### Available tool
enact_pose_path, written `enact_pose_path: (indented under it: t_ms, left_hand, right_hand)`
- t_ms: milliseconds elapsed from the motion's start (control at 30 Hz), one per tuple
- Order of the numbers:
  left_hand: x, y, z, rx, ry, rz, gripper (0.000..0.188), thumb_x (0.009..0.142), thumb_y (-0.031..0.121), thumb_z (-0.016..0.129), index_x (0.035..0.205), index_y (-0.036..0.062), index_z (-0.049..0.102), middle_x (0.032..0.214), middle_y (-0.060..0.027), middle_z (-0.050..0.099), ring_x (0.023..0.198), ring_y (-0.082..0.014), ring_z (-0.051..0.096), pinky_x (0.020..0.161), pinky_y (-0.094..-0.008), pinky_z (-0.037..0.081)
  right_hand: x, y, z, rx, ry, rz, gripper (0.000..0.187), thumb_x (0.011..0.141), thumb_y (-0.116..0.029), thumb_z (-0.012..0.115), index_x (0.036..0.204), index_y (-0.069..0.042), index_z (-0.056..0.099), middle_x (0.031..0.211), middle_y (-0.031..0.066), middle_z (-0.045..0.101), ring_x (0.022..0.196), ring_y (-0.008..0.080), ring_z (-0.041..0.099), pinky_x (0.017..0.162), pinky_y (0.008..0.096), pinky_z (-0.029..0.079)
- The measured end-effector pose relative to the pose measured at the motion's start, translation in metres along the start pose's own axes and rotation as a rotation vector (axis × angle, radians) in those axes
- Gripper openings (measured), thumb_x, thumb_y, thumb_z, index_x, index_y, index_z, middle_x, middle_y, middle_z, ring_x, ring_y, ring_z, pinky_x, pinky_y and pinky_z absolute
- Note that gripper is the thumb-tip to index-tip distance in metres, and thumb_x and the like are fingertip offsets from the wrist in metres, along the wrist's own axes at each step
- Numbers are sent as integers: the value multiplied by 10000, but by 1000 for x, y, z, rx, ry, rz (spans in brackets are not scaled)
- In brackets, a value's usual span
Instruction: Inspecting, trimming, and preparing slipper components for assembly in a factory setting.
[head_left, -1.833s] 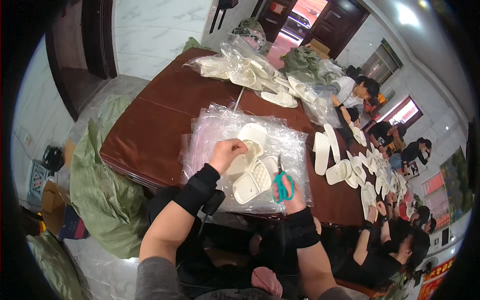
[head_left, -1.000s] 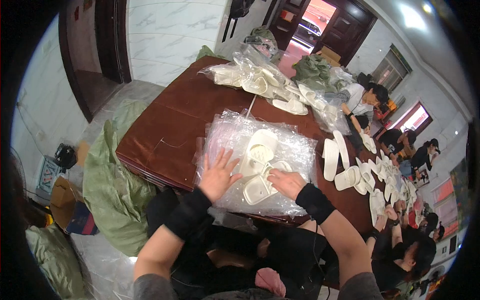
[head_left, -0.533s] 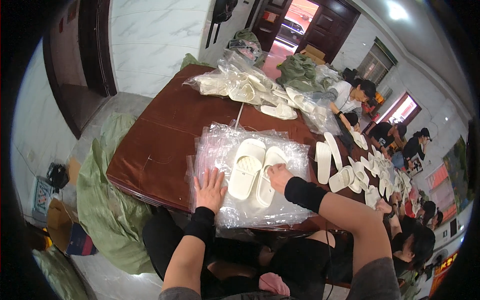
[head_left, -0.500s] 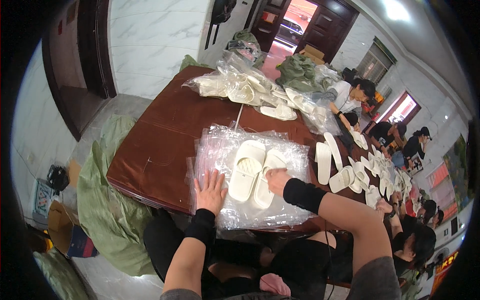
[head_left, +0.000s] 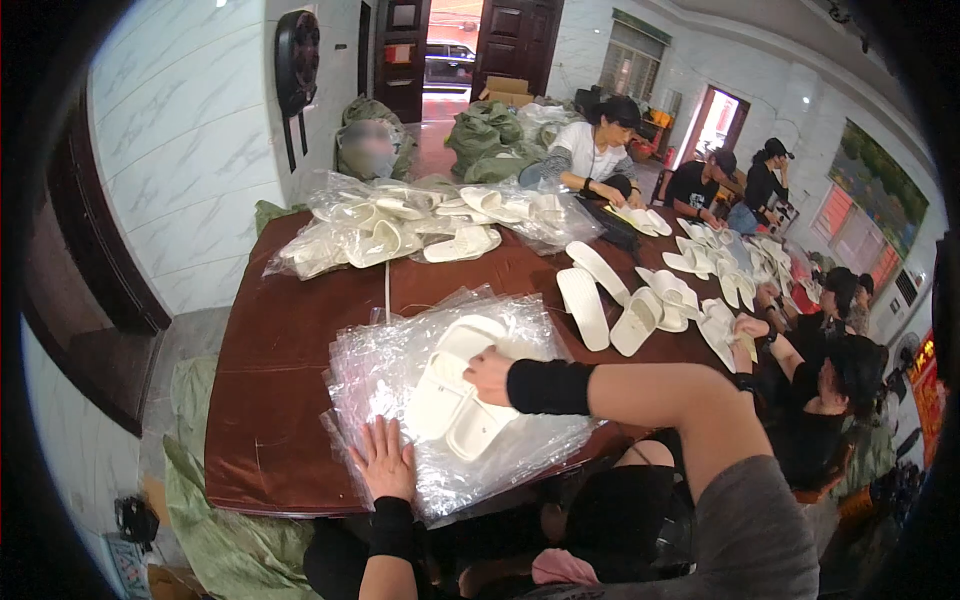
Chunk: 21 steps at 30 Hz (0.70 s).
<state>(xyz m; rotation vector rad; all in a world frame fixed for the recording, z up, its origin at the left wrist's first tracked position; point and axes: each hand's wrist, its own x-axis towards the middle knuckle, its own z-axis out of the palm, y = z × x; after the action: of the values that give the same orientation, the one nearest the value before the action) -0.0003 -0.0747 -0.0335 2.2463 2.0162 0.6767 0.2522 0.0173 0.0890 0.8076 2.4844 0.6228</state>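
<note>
- While the near left part of a stack of clear plastic bags (head_left: pixel 545 420) is covered by the left hand (head_left: pixel 388 468), its palm is turned down and its fingers are spread wide, with nothing held
- Toward the middle of that stack, a pair of cream slippers (head_left: pixel 433 398) is laid side by side, slightly aslant
- The upper part of the right-hand slipper is covered by the right hand (head_left: pixel 490 376), whose fingers are curled in narrowly; whether the slipper is gripped or only touched cannot quite be told, as the fingertips are partly hidden
- A black wristband (head_left: pixel 550 387) is worn on the right wrist, and a matching one on the left
- The bags are supported by a brown-covered table (head_left: pixel 265 430), along whose far edge a heap of bagged slippers (head_left: pixel 385 235) is piled
- To the right, loose slippers (head_left: pixel 583 308) are scattered, some being handled by a person in a white top (head_left: pixel 580 155)
</note>
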Motion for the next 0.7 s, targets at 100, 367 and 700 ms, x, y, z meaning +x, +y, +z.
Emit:
enact_pose_path:
  t_ms: [100, 367, 700]
  left_hand:
    - [0, 1, -1, 15, 11, 5, 516, 914, 327, 491, 1398, 164, 414, 1509, -58, 303, 1417, -294, 204, 1124, -586, 74]
    - [-1, 1, 2, 39, 2, -13, 526, 909, 325, 498, 1402, 164, 409, 1510, -60, 303, 1412, -293, 218, 1121, -585, 90]
    - [-2, -2, 4, 33, 40, 1, 519, 931, 346, 484, 1416, 189, 386, 1515, -53, 291, 1419, -281, 200, 1126, -572, 91]
  right_hand:
    - [-46, 33, 6, 340, -19, -38, 212, 786, -221, 561, 729, -80, 708, 953, 116, 612, 917, 298, 611, 817, 413, 504]
    - [-69, -8, 9, 840, 112, 289, 266, 897, -255, 522, 910, -23, 652, 913, 207, 575, 843, 388, 602, 749, 466, 485]
    - [-72, 27, -9, 273, 227, 296, 123, 792, -130, 540, 830, -60, 633, 905, 108, 570, 875, 287, 584, 731, 416, 511]
